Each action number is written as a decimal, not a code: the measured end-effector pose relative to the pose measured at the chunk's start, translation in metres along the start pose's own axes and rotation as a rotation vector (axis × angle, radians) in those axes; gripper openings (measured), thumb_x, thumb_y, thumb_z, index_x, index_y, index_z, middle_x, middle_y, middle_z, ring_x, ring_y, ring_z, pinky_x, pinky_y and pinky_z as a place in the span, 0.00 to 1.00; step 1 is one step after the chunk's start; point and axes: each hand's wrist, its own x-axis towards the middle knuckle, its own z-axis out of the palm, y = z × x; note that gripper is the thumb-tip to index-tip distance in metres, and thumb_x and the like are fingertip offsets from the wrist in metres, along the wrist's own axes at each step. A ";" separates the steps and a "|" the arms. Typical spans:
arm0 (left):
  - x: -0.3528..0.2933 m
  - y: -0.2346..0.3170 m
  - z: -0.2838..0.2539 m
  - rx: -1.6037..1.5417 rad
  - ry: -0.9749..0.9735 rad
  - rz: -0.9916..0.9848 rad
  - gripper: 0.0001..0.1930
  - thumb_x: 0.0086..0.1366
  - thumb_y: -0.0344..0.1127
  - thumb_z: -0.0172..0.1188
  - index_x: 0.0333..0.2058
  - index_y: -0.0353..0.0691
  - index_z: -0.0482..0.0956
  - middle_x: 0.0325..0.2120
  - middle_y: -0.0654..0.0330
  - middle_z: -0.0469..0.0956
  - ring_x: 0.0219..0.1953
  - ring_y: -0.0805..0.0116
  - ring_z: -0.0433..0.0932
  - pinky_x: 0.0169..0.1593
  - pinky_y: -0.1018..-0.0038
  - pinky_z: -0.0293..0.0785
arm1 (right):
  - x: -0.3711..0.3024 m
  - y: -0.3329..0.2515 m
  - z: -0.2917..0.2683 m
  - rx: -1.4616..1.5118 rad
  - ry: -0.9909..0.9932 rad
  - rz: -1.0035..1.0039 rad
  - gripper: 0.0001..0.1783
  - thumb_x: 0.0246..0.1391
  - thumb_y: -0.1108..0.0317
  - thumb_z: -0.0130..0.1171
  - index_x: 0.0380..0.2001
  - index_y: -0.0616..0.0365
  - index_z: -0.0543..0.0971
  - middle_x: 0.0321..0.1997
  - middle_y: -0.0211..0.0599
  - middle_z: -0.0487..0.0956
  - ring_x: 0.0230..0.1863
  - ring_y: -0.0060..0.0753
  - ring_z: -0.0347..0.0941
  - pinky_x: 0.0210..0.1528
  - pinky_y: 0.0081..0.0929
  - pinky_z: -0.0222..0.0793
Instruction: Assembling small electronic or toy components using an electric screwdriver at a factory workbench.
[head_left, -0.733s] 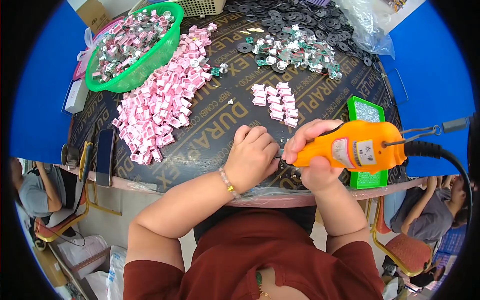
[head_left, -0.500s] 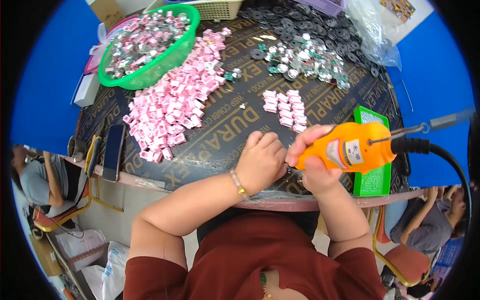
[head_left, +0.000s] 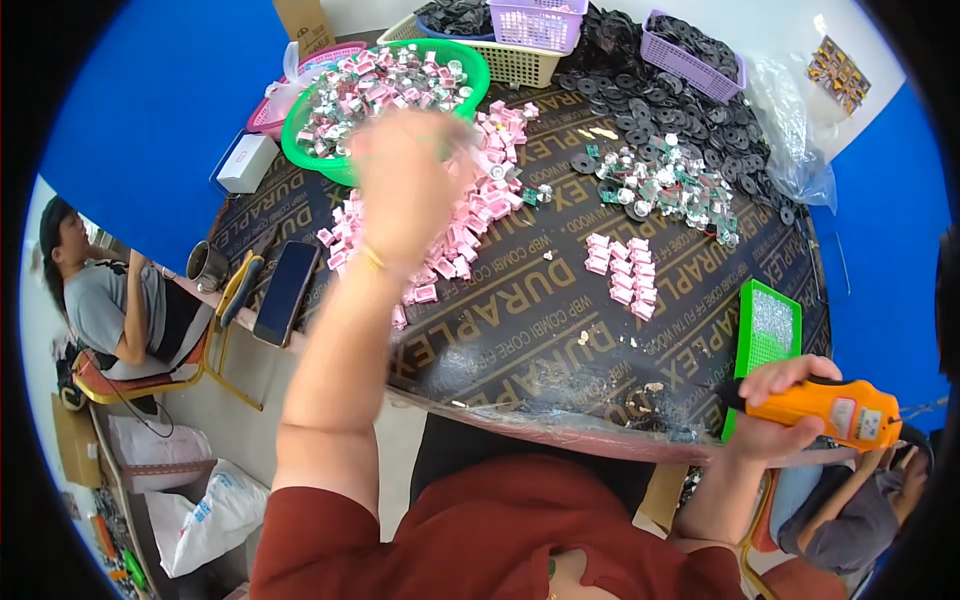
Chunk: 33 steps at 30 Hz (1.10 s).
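Observation:
My left hand (head_left: 410, 175) is raised at the near rim of the green basket (head_left: 476, 85), smeared by motion, so its fingers and anything in them cannot be made out. That basket is heaped with pink parts joined to clear and silvery pieces. Beneath the left arm spreads a pile of small pink plastic housings (head_left: 465, 235). My right hand (head_left: 770, 410) is closed around an orange electric screwdriver (head_left: 835, 408), its dark tip end pointing left above the front of the green tray (head_left: 798, 325). Small metal-coloured pieces fill the tray's far part.
Pink housings (head_left: 620, 275) stand in short rows mid-table. Behind them are clear-domed parts on green boards (head_left: 665, 185) and black discs (head_left: 690, 130). A phone (head_left: 287, 293), pliers (head_left: 240, 285) and a metal cup (head_left: 207, 266) lie at the left edge. Other people sit at both sides.
My left hand has left the right hand's side and swung up and left to the green basket. The screwdriver has moved right and down, toward the tray. The whole view has shifted.

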 end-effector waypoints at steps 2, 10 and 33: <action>0.035 -0.049 -0.005 0.461 0.284 0.017 0.17 0.53 0.40 0.62 0.43 0.49 0.80 0.41 0.59 0.78 0.47 0.59 0.73 0.55 0.54 0.57 | 0.000 -0.006 -0.015 -0.065 0.021 -0.024 0.38 0.50 0.35 0.57 0.49 0.57 0.64 0.27 0.34 0.69 0.18 0.24 0.68 0.19 0.22 0.68; 0.020 0.013 0.095 0.291 -0.364 0.433 0.15 0.51 0.41 0.64 0.40 0.51 0.81 0.40 0.65 0.78 0.52 0.64 0.69 0.56 0.61 0.59 | -0.017 0.002 -0.041 -0.215 0.177 0.022 0.38 0.48 0.38 0.61 0.47 0.59 0.65 0.25 0.35 0.69 0.17 0.26 0.67 0.18 0.23 0.67; -0.048 0.041 0.043 -0.262 -0.741 -0.006 0.09 0.56 0.37 0.61 0.28 0.37 0.78 0.28 0.52 0.77 0.32 0.52 0.77 0.37 0.63 0.73 | -0.015 -0.009 -0.065 -0.262 0.177 -0.019 0.39 0.50 0.36 0.58 0.49 0.61 0.66 0.27 0.34 0.68 0.19 0.25 0.67 0.20 0.23 0.67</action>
